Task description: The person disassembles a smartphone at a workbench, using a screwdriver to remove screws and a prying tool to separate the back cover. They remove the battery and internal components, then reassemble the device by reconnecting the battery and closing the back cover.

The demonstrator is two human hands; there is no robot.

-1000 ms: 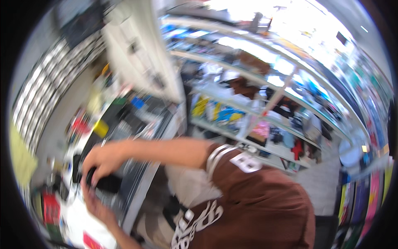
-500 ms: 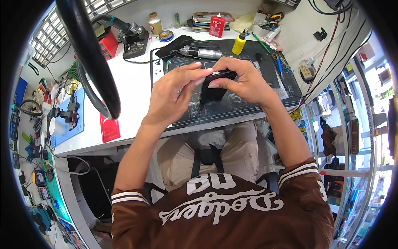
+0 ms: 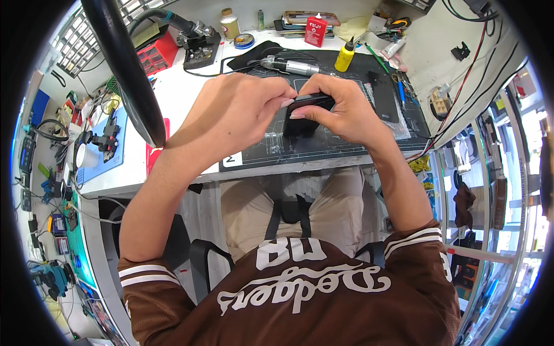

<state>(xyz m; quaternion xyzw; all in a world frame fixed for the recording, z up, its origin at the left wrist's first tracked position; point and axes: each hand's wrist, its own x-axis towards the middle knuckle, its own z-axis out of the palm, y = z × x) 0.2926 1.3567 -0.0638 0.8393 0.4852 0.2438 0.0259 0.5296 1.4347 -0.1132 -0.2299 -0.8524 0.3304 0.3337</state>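
Observation:
A thin black slab with rounded corners, looking like a phone point(image 3: 312, 102), is held tilted above the dark work mat. My right hand point(image 3: 344, 111) grips it at the right, thumb on the near face and fingers over the far side. At the slab's upper left corner, my left hand point(image 3: 239, 108) has its thumb and forefinger pinched together. Whatever lies between those fingertips is too small to make out. Part of the slab is hidden by my fingers.
Beyond my hands lie a silver handheld tool point(image 3: 288, 66), a yellow bottle point(image 3: 344, 56) and a red bottle point(image 3: 315, 32). A thick black arm point(image 3: 118, 63) hangs over the left side. A blue mat point(image 3: 104, 144) bears a clamp-like holder point(image 3: 107, 141). Pliers and tweezers lie at right.
My left hand has turned over, with its wrist and elbow swung out to the left, and its fingertips have closed into a pinch at the slab's corner. My right hand keeps its grip.

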